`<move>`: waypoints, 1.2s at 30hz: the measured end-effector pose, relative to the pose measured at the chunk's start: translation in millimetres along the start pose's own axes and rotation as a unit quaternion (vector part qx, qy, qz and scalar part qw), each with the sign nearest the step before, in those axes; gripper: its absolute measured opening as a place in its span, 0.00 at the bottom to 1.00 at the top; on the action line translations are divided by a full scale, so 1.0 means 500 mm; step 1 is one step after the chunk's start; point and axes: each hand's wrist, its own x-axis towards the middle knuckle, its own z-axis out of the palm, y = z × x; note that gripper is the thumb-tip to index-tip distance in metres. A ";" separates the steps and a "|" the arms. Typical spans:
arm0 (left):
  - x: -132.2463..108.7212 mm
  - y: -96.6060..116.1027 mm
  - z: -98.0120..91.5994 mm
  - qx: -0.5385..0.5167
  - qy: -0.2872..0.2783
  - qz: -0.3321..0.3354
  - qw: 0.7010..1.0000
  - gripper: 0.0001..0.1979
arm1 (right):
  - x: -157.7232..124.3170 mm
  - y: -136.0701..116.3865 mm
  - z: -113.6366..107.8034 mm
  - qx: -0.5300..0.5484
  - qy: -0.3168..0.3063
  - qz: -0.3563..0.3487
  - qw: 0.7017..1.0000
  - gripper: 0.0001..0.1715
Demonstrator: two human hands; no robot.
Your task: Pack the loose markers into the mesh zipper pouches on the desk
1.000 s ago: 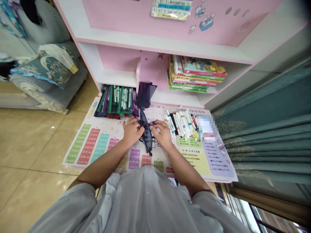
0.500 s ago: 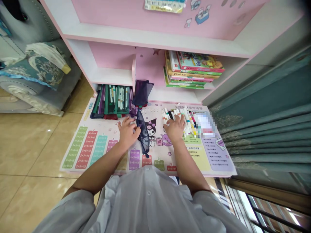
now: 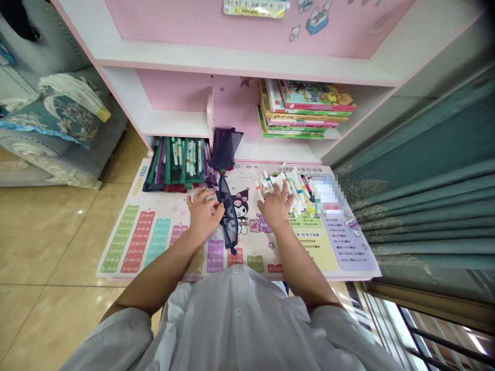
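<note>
Head view: your left grip (image 3: 203,214) and right grip (image 3: 275,205) flank a dark mesh pouch (image 3: 229,219) on the printed mat (image 3: 166,206).
Your left is spread, thumb at the pouch's edge; your right is spread, fingertips over the loose markers (image 3: 299,190); the pouch lies flat between them.

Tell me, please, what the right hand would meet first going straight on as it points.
The right hand would probably meet the loose marker pens first; its fingertips seem right at them, though depth is unclear.
</note>
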 end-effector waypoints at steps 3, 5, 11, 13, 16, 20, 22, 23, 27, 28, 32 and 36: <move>0.000 0.003 -0.001 0.000 -0.007 -0.002 1.000 0.11 | -0.001 -0.010 -0.007 -0.015 -0.015 0.005 1.000 0.11; 0.000 0.004 0.000 0.001 -0.009 -0.003 1.000 0.11 | -0.002 -0.013 -0.007 0.004 -0.008 -0.001 1.000 0.10; -0.001 0.004 0.004 0.002 -0.008 -0.003 1.000 0.13 | -0.021 -0.036 -0.013 0.194 0.084 -0.012 0.977 0.07; -0.002 0.005 0.004 0.005 -0.016 -0.006 1.000 0.13 | -0.033 -0.052 -0.020 0.276 0.075 -0.031 0.958 0.09; -0.002 0.007 0.003 0.004 -0.018 -0.006 1.000 0.13 | -0.057 -0.078 -0.030 0.351 0.040 -0.082 0.932 0.08; -0.002 0.008 0.004 0.002 -0.021 -0.012 1.000 0.12 | -0.090 -0.114 -0.044 0.348 -0.006 -0.135 0.928 0.08; -0.002 0.008 0.004 0.001 -0.022 -0.014 1.000 0.12 | -0.102 -0.129 -0.052 0.316 -0.028 -0.140 0.938 0.09; -0.001 0.008 0.004 -0.001 -0.020 -0.013 1.000 0.12 | -0.106 -0.135 -0.055 0.294 -0.036 -0.138 0.945 0.09; -0.001 0.007 0.005 -0.007 -0.013 -0.010 1.000 0.12 | -0.112 -0.150 -0.062 0.206 -0.055 -0.131 0.968 0.10; -0.001 0.007 0.005 -0.007 -0.012 -0.009 1.000 0.12 | -0.111 -0.152 -0.062 0.186 -0.064 -0.132 0.972 0.10; -0.002 0.008 0.005 -0.007 -0.010 -0.002 1.000 0.12 | -0.105 -0.150 -0.051 0.116 -0.123 -0.141 0.975 0.11; -0.003 0.009 0.005 -0.002 -0.006 0.001 1.000 0.12 | -0.105 -0.148 -0.035 0.087 -0.146 -0.166 0.971 0.10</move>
